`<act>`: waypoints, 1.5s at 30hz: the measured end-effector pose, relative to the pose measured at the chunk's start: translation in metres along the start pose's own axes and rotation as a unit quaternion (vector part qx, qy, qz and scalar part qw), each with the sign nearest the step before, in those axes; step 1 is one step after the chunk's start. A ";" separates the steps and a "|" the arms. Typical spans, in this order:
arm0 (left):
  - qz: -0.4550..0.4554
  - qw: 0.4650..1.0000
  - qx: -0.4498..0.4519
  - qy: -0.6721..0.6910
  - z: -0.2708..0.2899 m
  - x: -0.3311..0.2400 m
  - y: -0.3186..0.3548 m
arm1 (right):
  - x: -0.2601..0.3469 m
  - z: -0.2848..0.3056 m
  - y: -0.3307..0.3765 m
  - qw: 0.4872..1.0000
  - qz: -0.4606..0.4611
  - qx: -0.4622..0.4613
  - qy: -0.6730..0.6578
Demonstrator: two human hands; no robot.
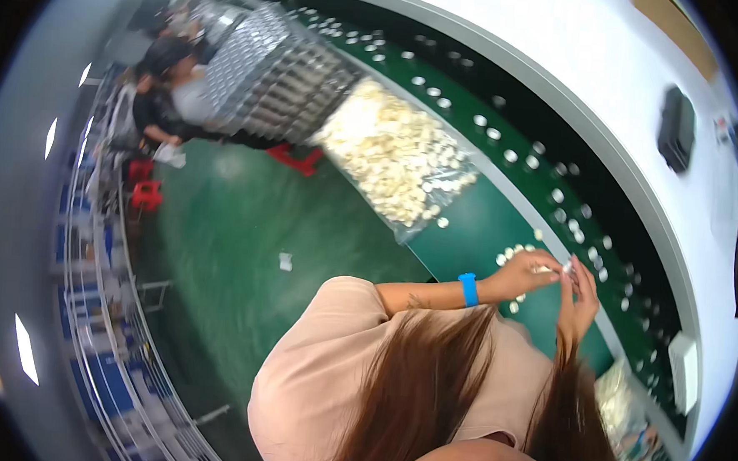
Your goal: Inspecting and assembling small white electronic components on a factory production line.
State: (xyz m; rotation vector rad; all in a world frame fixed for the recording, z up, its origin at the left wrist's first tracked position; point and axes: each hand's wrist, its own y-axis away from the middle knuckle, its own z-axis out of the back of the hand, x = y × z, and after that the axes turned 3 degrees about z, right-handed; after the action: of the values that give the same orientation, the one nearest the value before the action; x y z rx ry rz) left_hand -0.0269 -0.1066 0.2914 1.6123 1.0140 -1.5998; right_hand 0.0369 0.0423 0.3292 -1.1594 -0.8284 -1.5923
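Head camera gives me a small whitish piece (567,266) pinched at the meeting fingertips of two bare hands, held up where the tabletop borders the belt. On my feed the left hand (523,274), with a bright blue wristband (468,290) behind it, has its thumb and fingers drawn narrow on the piece. The right hand (580,307) meets it from the other side, its fingers also brought close around it; I can't make out the piece's exact shape.

Beneath and beside the left hand I see loose round cream pieces (502,259) on the green tabletop (470,219). Farther up that surface lies a clear plastic bag (406,232) spread under a broad heap of cream pieces (382,148), and just beyond it stands a tall stack of clear plastic trays (268,83). Past a grey metal rail (525,197) runs a dark green belt (547,181) scattered with small shiny pieces (510,156).

Farther out, I have a black box (676,130) on the white surface, red plastic stools (147,195) on the green floor (244,224), and co-workers (172,87) at upper left, blurred.
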 end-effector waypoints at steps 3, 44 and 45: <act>0.301 0.924 0.039 0.234 0.009 -0.008 0.005 | 0.000 0.000 -0.008 0.998 0.017 0.035 0.054; 0.420 0.806 -0.221 0.354 0.067 0.058 0.048 | -0.239 -0.069 -0.162 0.963 0.025 0.082 0.254; 0.425 0.802 -0.221 0.357 0.067 0.059 0.049 | -0.241 -0.070 -0.163 0.964 0.026 0.083 0.253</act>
State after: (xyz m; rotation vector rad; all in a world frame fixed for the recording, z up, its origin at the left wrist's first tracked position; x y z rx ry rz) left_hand -0.0204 -0.1839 0.2253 1.9284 0.7160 -0.1133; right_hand -0.1185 0.1024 0.0806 -0.6056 -0.5722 -1.6398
